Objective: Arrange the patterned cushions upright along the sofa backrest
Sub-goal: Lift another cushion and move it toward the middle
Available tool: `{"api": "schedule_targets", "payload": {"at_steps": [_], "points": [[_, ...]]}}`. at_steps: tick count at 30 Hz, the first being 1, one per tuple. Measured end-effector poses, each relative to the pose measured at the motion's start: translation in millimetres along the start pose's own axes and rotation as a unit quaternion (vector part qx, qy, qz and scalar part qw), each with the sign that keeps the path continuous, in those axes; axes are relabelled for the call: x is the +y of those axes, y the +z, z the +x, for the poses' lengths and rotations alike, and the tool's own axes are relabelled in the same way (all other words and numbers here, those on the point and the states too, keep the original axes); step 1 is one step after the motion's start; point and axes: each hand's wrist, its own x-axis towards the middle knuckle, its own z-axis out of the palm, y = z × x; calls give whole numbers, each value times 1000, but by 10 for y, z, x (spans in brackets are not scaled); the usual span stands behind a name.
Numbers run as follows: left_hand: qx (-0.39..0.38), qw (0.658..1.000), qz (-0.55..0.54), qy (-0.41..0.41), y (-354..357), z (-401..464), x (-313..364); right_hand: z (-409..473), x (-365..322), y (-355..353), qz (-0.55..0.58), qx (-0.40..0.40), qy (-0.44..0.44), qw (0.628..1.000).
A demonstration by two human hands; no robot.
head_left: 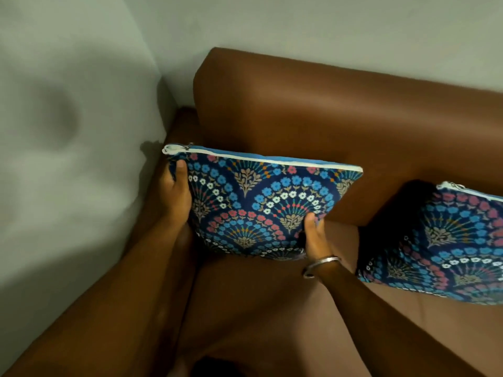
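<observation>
While both hands hold it, the near patterned cushion stands upright at the left end of the sofa seat, its zip edge uppermost and its back toward the backrest; whether it already touches the backrest cannot be told.

Item one, left hand: grip closed on the cushion's left edge near the top corner, thumb on the printed face, other fingers hidden behind. Likely purpose: steadying the top so the cushion does not flop forward.

Item two, right hand: grip closed on the cushion's lower right edge, thumb in front, a metal bangle on the wrist. Likely purpose: seating the bottom corner against the seat.

Item three, second patterned cushion: same print, standing against the backrest further right along the seat, partly cut off by the frame edge, untouched, apart from the first.

Item four, armrest: just beside the held cushion, next to the wall.

Judgement: final positioning of the corner cushion is in hand; release appears the remaining step.
</observation>
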Motion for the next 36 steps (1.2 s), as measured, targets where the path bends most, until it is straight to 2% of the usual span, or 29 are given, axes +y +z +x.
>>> {"api": "schedule_targets", "payload": {"at_steps": [4,7,10,11,13,15,16,17,20,22,25,28,30,33,36], "points": [[-24,999,32,21,5,-310,191,-274,-21,-552,-19,-26,-20,999],[-2,999,34,41,110,-1066,246,-614,106,-1386,-82,24,-37,996],[17,991,116,70,578,-2153,300,-970,255,-2442,-78,115,-36,990],[-13,987,128,100,826,-2510,342,-1065,243,-2792,-76,155,-34,984],[-144,976,118,109,1434,-3078,426,-1131,169,-3461,-74,224,-33,971],[-290,953,86,19,2069,-3382,591,-1026,33,-3999,-73,258,-10,963],[-330,941,59,-43,2370,-3444,645,-913,-37,-4213,-68,254,11,965],[-339,935,40,-93,2638,-3466,683,-777,-96,-4376,-61,236,32,969],[-308,935,-29,-172,3162,-3379,663,-383,-212,-4623,-27,187,67,980],[-317,926,-63,-193,3278,-3357,562,-221,-200,-4673,2,166,63,984],[-320,930,-67,-167,3299,-3353,464,-111,-102,-4651,-22,147,57,987],[-227,960,-64,-152,3279,-3266,439,-76,-24,-4502,-48,146,8,988],[-182,966,-67,-173,3259,-3181,429,-45,-6,-4381,-68,132,-20,989],[-213,960,-57,-172,3275,-3131,423,-27,3,-4302,-22,135,-56,989],[-178,972,-53,-142,3387,-3154,496,-40,17,-4339,-31,150,-79,985]]}}
